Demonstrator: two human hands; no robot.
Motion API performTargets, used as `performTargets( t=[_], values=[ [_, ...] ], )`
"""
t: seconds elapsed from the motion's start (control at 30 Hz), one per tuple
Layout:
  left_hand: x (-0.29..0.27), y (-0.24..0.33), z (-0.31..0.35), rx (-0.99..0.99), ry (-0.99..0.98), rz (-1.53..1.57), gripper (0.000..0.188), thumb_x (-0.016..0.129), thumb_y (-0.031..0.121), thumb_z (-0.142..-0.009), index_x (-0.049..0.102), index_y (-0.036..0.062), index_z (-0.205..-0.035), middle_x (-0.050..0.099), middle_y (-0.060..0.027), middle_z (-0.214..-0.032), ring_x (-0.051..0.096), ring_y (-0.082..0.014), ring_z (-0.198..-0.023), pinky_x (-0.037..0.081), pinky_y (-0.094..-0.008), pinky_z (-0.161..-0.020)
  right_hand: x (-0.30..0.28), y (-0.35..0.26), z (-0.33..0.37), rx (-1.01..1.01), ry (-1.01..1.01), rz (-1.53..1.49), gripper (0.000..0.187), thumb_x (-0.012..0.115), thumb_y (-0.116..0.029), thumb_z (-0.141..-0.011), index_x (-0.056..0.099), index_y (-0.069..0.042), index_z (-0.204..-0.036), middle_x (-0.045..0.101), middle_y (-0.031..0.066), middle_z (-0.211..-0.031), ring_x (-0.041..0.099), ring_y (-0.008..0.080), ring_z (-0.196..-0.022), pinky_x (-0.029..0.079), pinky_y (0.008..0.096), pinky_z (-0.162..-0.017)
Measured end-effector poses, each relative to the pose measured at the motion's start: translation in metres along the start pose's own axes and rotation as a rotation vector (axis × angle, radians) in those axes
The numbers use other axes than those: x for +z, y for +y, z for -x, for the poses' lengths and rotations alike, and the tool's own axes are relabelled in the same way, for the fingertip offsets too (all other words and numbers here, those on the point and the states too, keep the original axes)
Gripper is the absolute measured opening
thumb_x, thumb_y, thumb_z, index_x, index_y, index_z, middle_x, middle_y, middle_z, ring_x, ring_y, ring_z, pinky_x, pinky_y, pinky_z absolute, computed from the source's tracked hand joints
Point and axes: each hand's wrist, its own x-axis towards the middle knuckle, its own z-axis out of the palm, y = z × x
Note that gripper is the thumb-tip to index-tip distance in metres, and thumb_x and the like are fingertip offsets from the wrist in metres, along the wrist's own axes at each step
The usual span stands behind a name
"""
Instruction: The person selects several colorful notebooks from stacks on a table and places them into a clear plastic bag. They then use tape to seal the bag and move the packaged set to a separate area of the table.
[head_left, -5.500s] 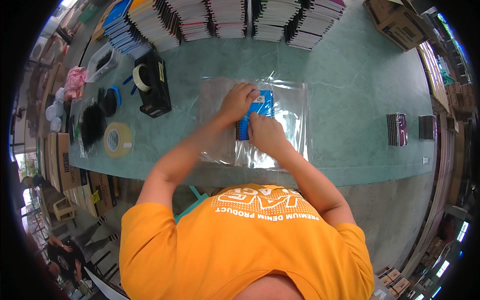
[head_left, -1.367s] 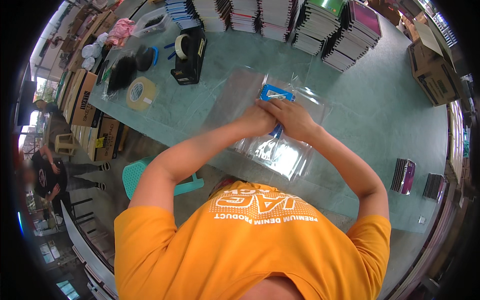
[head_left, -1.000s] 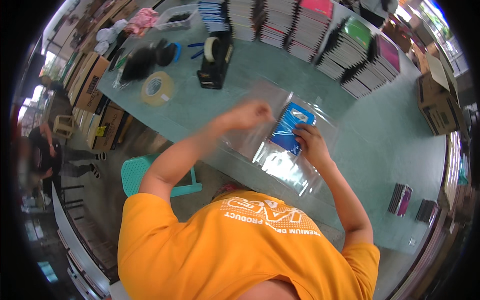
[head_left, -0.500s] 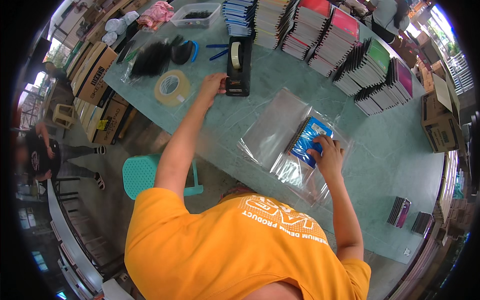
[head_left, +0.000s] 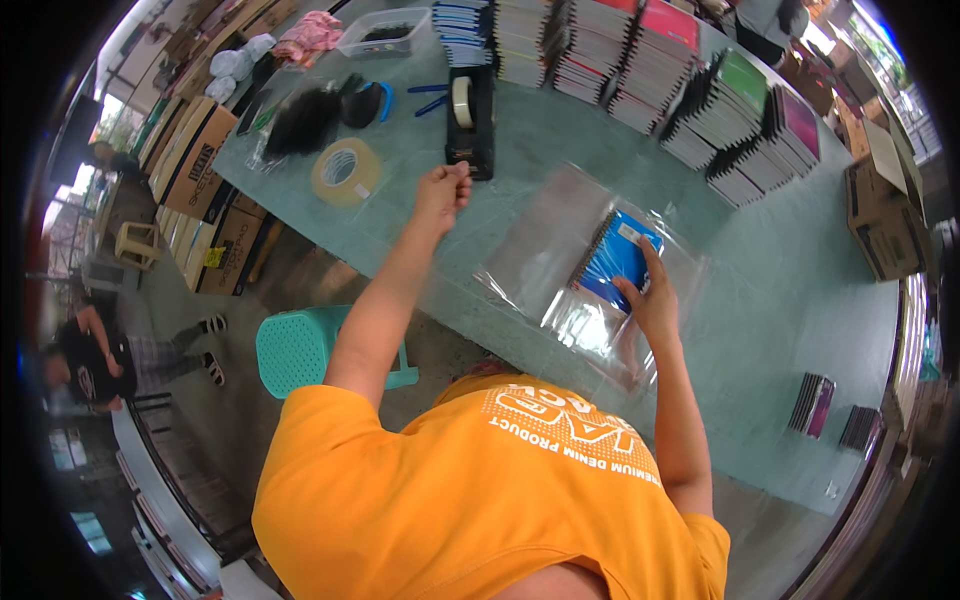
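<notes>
The left hand [head_left: 440,202] has gone from the blue spiral notebook [head_left: 613,262] to the black tape dispenser [head_left: 483,125], fingertips drawn together (whether gripping anything, I cannot tell). Only the right hand [head_left: 656,306], fingers spread, now steadies the notebook amid clear plastic film [head_left: 545,230].

The wearer has on a plain orange crew-neck T-shirt [head_left: 450,490] with short sleeves, the left sleeve [head_left: 320,440] and right sleeve [head_left: 708,550] matching the body in colour. The chest bears a white print [head_left: 565,425] of large block lettering, partly dotted, alongside a line of smaller capitals; a narrow band finishes the curved neckline [head_left: 560,557]. Forearms, left hand [head_left: 442,198] and right hand [head_left: 652,298] are bare.
</notes>
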Motion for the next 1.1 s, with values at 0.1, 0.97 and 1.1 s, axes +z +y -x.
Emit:
performTargets(
  t=[0.1,0.97,1.1],
  values=[
    [-0.043,-0.004,-0.020,0.668,-0.161,-1.542,0.022,0.064,0.021,-0.081,0.061,0.0007,-0.073,0.059,-0.0130,-0.067,0.059,-0.0215,-0.060,0.047,-0.0366,-0.060,0.001,-0.001,-0.002,-0.037,-0.003,-0.110,0.075,0.075,-0.022,-0.070,0.038,-0.013,-0.135,0.052,0.0161,-0.125,0.055,0.0344,-0.106,0.043,0.0397,-0.091],
    [0.142,-0.015,0.104,0.265,-0.762,-0.395,0.081,0.084,0.023,-0.060,0.043,0.0055,-0.127,0.058,-0.0093,-0.111,0.058,-0.0193,-0.094,0.048,-0.0318,-0.080,-0.017,-0.015,0.012,0.364,0.296,-0.696,0.070,0.081,-0.013,-0.064,0.044,-0.004,-0.123,0.053,0.0086,-0.109,0.053,0.0156,-0.093,0.049,0.0304,-0.076],
    [0.122,0.003,0.103,0.344,-0.907,-0.281,0.091,0.085,0.007,-0.056,0.035,0.0080,-0.132,0.050,-0.0078,-0.119,0.052,-0.0177,-0.106,0.045,-0.0300,-0.087,-0.031,-0.024,0.028,0.134,0.340,-0.548,0.083,0.084,-0.012,-0.059,0.038,-0.006,-0.128,0.051,0.0082,-0.114,0.052,0.0185,-0.098,0.047,0.0329,-0.084]
  ],
)
